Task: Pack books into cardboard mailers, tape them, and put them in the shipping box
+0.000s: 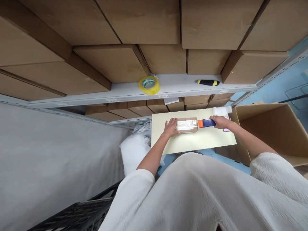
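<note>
White shirt [197, 186] nearest, we spread left fingers [172, 122] on the box [189, 131], right fingers [213, 118] clenching the blue-and-orange tool [207, 123] beside it; a shiny strip [185, 125] seems laid, its end unfinished.

Navy-and-orange tool [206, 123], brown-and-white box [187, 125], cream board [192, 141] — yellow tape roll [154, 89], black-and-yellow cutter [207, 82] — white shirt [192, 189]

The desk [192, 141] is pale yellow. On it lie a small carton [187, 125] and a partly hidden phone [226, 130]; a white bundle [221, 111] is at the far right corner. The grey shelf [178, 80] carries brown boxes [162, 59], a tape roll [155, 86] and a knife [208, 82].
</note>
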A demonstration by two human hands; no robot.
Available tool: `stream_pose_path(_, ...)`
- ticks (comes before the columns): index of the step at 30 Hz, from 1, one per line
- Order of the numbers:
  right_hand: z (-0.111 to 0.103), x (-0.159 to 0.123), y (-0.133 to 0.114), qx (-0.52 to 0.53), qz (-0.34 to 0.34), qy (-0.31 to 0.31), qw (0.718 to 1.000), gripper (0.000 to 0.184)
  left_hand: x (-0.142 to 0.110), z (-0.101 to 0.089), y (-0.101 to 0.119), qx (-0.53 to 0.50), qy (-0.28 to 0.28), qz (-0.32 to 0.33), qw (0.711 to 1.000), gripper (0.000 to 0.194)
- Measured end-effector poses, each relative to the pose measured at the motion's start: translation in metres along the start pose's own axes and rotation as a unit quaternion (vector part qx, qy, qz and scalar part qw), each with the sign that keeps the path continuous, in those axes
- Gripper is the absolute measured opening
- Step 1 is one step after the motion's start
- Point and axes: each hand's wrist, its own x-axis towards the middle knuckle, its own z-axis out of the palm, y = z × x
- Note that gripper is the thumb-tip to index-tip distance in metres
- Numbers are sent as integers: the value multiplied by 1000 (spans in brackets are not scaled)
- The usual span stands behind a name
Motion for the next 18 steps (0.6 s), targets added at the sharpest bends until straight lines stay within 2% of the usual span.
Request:
stream_pose_path(11,7,-20,66,24,53,-13,998,48,5,0,-2,-15,3,-11,1000,118)
stream_pose_path(14,16,-16,72,20,57,-18,998,50,6,-3,-1,-14,0,-14,1000,117)
stream_pose_path(18,29,2,67,-13,50,-24,998,49,7,-6,0,-14,-6,-21,1000,117)
